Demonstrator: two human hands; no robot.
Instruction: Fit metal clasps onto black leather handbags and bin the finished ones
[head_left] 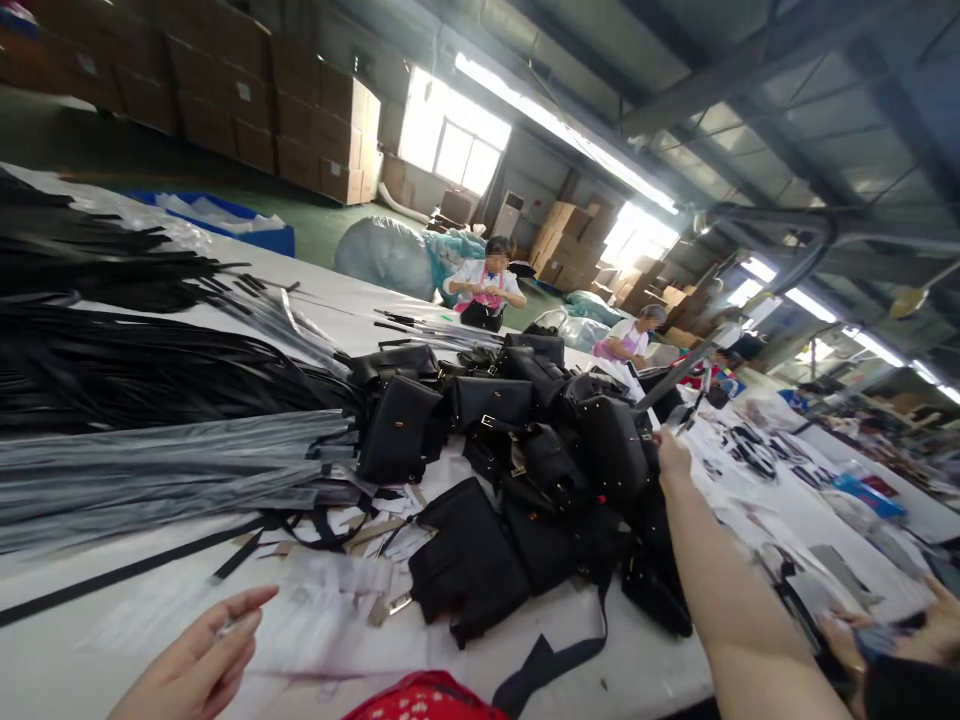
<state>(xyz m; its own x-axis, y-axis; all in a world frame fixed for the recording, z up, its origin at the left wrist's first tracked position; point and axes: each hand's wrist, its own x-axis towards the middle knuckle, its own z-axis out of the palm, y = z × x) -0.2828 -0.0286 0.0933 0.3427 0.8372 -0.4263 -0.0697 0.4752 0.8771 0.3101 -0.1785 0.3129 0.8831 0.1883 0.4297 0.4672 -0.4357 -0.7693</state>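
A heap of small black bags (pixel 540 470) with metal fittings lies in the middle of the white table (pixel 67 650). My left hand (pixel 191 665) hovers low at the near edge, fingers stretched out and apart, just touching a clear plastic sleeve (pixel 330 610). My right arm reaches across the heap. My right hand (pixel 671 452) is closed at the heap's far side on the end of a grey, plastic-wrapped strap (pixel 679 378) that rises toward the upper right. A black strap (pixel 551 655) hangs over the table's near edge.
Long bundles of black straps (pixel 135 370) and plastic-wrapped straps (pixel 150 470) cover the table's left side. Another person's hands (pixel 892 630) work at the right edge. Two more people (pixel 487 280) sit at the far end. Cardboard boxes (pixel 225 90) are stacked behind.
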